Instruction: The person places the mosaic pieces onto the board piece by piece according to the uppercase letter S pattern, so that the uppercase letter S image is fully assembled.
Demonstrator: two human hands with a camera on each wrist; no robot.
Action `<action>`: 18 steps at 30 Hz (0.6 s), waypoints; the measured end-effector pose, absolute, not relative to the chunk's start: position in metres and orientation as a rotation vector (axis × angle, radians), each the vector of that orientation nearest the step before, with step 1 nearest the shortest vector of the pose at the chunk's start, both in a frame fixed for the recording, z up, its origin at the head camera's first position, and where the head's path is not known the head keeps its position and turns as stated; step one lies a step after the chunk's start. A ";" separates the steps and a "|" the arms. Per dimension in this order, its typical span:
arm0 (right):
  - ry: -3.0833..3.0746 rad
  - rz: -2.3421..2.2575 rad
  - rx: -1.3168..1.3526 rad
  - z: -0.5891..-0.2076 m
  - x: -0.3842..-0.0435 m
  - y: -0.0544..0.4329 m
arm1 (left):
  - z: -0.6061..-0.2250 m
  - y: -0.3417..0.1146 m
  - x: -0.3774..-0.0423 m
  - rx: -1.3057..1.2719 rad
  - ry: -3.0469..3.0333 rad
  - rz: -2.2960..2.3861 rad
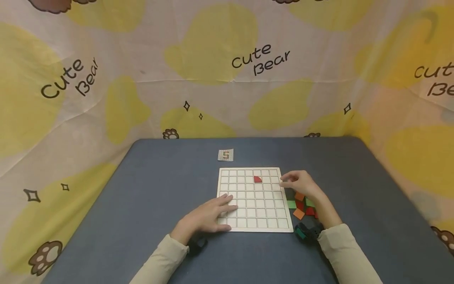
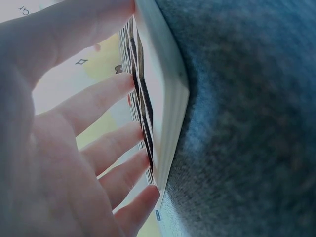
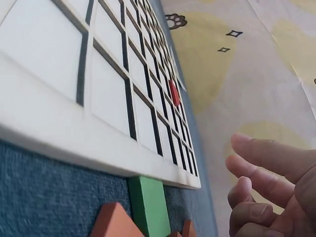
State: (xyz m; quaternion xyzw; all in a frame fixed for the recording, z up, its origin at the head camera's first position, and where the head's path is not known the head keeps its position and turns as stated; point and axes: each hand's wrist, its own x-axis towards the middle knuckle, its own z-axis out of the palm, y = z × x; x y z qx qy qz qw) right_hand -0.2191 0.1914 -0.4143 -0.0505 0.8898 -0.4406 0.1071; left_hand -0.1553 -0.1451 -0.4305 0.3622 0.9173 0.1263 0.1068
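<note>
A white grid board (image 1: 252, 206) lies on the table, with one red quarter-round piece (image 1: 257, 179) in a cell of its second row from the back. My left hand (image 1: 213, 215) rests on the board's front left corner, fingers spread and straight, as the left wrist view also shows. Over the right edge, near the back, hovers my right hand (image 1: 298, 184) with fingers loosely bent. Nothing shows between its thumb and fingers (image 3: 261, 182). Below that hand, loose pieces lie beside the board: a green one (image 1: 291, 204), an orange one (image 1: 299, 213) and a red one (image 1: 310, 211) among several.
A small card (image 1: 226, 155) printed with a grid and an S-like figure lies behind the board. The blue-grey table (image 1: 159, 173) meets a patterned cloth (image 1: 209, 47) at the back and sides. A dark wrist device (image 1: 307, 232) sits under the right wrist.
</note>
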 end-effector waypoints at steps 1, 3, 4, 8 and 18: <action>2.614 -1.292 -0.169 -0.413 -0.218 0.194 | -0.431 -0.145 -0.155 1.064 2.699 0.372; 2.599 -1.286 -0.190 -0.412 -0.218 0.200 | -0.432 -0.146 -0.155 1.067 2.700 0.373; 2.600 -1.279 -0.215 -0.412 -0.218 0.204 | -0.432 -0.145 -0.155 1.066 2.698 0.376; 2.590 -1.267 -0.304 -0.413 -0.217 0.219 | -0.432 -0.145 -0.155 1.061 2.693 0.381; 2.593 -1.203 -0.386 -0.417 -0.225 0.241 | -0.430 -0.144 -0.154 1.054 2.697 0.394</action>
